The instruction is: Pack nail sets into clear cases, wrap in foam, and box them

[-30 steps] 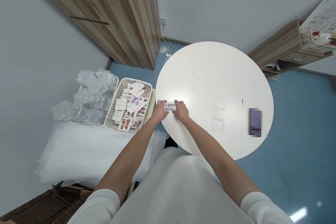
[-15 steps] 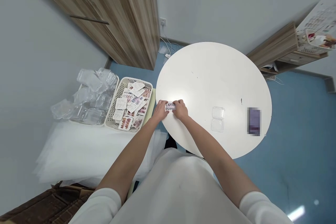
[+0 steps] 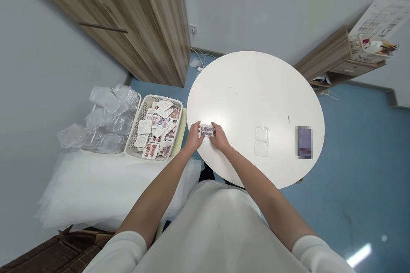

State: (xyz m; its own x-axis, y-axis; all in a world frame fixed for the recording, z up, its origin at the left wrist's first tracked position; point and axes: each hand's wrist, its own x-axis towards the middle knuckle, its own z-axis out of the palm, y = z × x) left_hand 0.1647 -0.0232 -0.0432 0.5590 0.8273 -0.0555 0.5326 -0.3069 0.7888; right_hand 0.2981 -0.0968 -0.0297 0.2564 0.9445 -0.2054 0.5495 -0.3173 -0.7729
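Observation:
Between my two hands is a small card of press-on nails (image 3: 206,130), with rows of purplish nails facing up, at the left side of the white round table (image 3: 256,89). My left hand (image 3: 194,137) grips its left end with thumb and fingers. My right hand (image 3: 219,137) pinches the right end the same way. To the right on the tabletop lies an open clear plastic box (image 3: 262,141), its two halves spread out flat.
A white basket (image 3: 128,145) holds many nail cards (image 3: 151,150), left of the table. Beside it another basket is heaped with clear plastic boxes (image 3: 110,143). White sheeting (image 3: 105,183) lies in front. A blurred purple object (image 3: 305,141) sits at the table's right.
The card's nails show more plainly between my hands, which stay at its ends. My view has shifted slightly, so the table and baskets appear a little further left.

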